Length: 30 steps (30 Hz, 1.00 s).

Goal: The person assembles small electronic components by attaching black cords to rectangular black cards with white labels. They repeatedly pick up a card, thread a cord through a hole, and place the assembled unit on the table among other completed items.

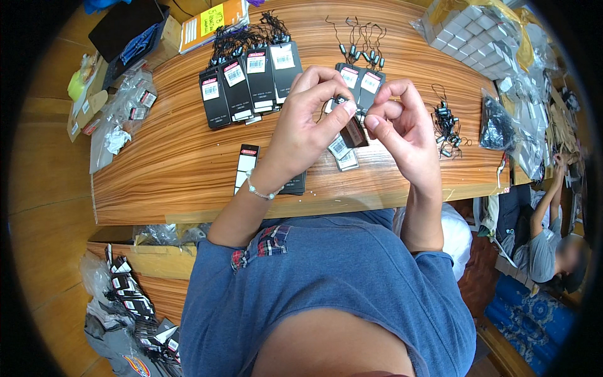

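My left hand [308,119] is closed, thumb and fingers pinching a dark hang tag [355,133] near its top, where a bit of black cord shows. Beside it my right hand [405,129] has thumb and fingertips drawn together close to the tag's top; whatever lies between them is too small to make out. Beneath the hands lie tags with white barcode labels [342,155]. Just beyond are labelled black tags [360,81] with cord loops [359,51] stretching away. Partly covered by my left wrist is a small stack of black tags [295,184], with another tag [247,164] beside it.
Rows of corded black tags [256,75] fill the back left of the wooden table [163,169]. At right are a heap of loose black cords [446,125], a bag of cords [498,122] and wrapped white boxes [468,38]. A co-worker [546,232] is at far right.
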Motion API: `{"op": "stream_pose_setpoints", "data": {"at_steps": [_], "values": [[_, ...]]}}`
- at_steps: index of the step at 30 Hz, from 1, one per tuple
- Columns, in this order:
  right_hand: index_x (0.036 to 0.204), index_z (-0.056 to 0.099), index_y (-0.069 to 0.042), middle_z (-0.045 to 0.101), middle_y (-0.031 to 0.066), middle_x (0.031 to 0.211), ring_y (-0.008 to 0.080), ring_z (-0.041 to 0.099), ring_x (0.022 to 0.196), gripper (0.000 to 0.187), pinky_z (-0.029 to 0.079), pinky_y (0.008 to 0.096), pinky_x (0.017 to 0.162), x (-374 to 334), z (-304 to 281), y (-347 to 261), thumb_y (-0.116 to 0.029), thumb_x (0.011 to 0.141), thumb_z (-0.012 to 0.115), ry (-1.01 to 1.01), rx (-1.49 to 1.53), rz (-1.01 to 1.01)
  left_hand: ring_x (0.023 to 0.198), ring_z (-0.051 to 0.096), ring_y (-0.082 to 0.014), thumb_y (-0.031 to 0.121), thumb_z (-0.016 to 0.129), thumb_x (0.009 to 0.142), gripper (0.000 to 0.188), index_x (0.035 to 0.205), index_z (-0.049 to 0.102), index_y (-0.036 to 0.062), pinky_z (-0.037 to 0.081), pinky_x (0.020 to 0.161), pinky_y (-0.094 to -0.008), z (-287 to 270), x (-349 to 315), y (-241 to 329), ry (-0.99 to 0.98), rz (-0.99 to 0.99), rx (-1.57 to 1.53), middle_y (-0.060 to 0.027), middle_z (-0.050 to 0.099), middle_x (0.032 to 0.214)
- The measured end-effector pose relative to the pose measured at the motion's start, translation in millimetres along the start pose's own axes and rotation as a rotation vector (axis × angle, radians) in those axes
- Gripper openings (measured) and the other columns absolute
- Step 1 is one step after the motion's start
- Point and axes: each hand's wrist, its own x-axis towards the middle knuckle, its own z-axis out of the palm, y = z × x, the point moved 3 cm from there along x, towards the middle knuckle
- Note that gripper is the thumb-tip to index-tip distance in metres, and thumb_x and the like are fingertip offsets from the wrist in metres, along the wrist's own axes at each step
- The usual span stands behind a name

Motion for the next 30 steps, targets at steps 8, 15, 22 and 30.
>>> {"op": "stream_pose_setpoints", "data": {"at_steps": [8,15,22,30], "values": [[0.096,0.040,-0.004,0.050,0.0004,0.078,0.0047,0.047,0.071,0.018,0.038,0.0181,0.061,0.2,-6.4,5.4,0.002,0.083,0.052,-0.053,0.034,0.058,0.093,0.046,-0.0158,0.013,0.058,0.078,0.013,0.079,0.058,0.0007,0.035,0.085,-0.0276,-1.6,2.5,-6.3,-0.147,0.005,0.054,-0.0066,0.047,0.097],[0.095,0.041,-0.004,0.055,0.0020,0.076,0.0073,0.054,0.071,0.020,0.042,0.0193,0.064,-4.1,-4.9,13.3,0.000,0.082,0.056,-0.015,0.068,0.004,0.093,0.047,-0.0156,0.015,0.061,0.077,0.015,0.082,0.062,0.0007,0.038,0.081,-0.0267,0.5,-1.2,-18.0,-0.243,-0.216,-0.301,-0.0061,0.047,0.096],[0.095,0.044,-0.003,0.058,0.0045,0.078,0.0103,0.058,0.075,0.020,0.045,0.0216,0.066,-5.3,-8.9,22.5,0.000,0.081,0.059,0.025,0.086,-0.050,0.092,0.046,-0.0098,0.012,0.058,0.079,0.014,0.084,0.062,-0.0008,0.038,0.081,-0.0234,6.6,-5.6,-12.5,-0.252,-0.326,-0.420,-0.0034,0.044,0.100],[0.103,0.048,-0.001,0.057,0.0022,0.081,0.0078,0.055,0.076,0.021,0.044,0.0207,0.065,-13.0,-13.6,25.9,-0.011,0.086,0.055,-0.136,0.171,0.108,0.101,0.045,-0.0170,0.014,0.059,0.078,0.012,0.079,0.058,0.0018,0.034,0.088,-0.0282,7.9,6.2,3.5,-0.170,0.070,0.104,-0.0065,0.047,0.100]]}}
